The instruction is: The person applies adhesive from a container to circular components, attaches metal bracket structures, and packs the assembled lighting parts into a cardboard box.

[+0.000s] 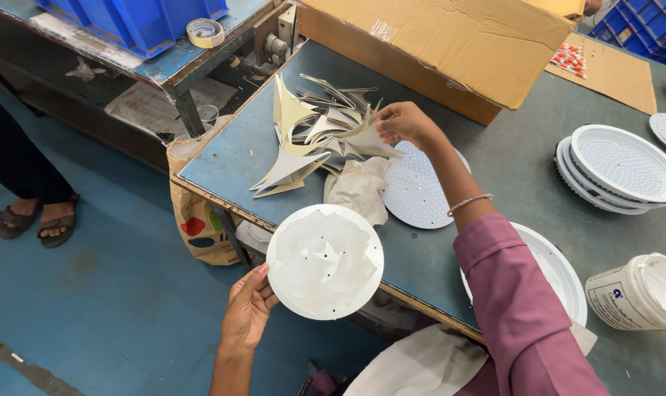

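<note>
Workbench point(494, 158), grey-green and edged in worn wood, is the reference for every position below. Cardboard box point(450, 44), the largest item, lies tipped on the bench's far side. Stacked white round housings point(619, 172) sit toward the bench's right end, with another white housing point(560, 271) at the near edge, partly behind the pink sleeve point(516, 308). A white tub of paste point(641, 293) stands at the near right corner.

A white disc point(324, 262) (its face lined with overlapping translucent pieces) is held off the bench's near-left edge, over the floor; the left hand point(248, 308) pinches its lower rim, fingers closed on it. A dotted round board point(417, 191) lies flat mid-bench, just beside crumpled paper point(358, 187).

The right hand point(406, 123) reaches over that board to the heap of pointed backing strips point(314, 139) at the bench's left end, fingertips closed on one strip. Judged from this pose, the work goes best if the disc is kept level by its rim and each strip is dropped well onto the heap, clear of the bench edge.

Off the bench's left side lie a blue floor point(105, 293), a second table carrying a blue crate point(138, 22) and a tape roll point(204, 31), and another person's sandalled feet point(36, 220).
</note>
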